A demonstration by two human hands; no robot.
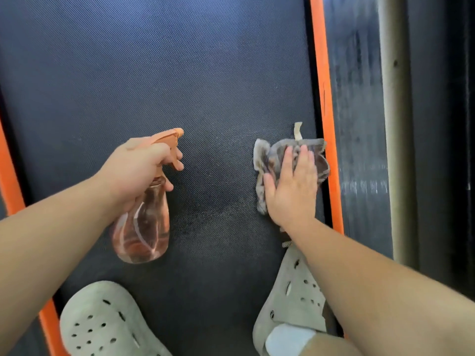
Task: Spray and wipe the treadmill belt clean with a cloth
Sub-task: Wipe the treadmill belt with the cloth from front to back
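Note:
The dark textured treadmill belt fills most of the view. My left hand grips the neck of a clear pinkish spray bottle with an orange trigger head, held above the belt with its nozzle pointing right. My right hand presses flat, fingers straight, on a crumpled grey cloth at the belt's right edge. A darker damp patch lies between the bottle and the cloth.
Orange side strips border the belt, the left one partly seen. A dark side rail and a beige bar run along the right. My feet in pale clogs, left and right, stand on the belt.

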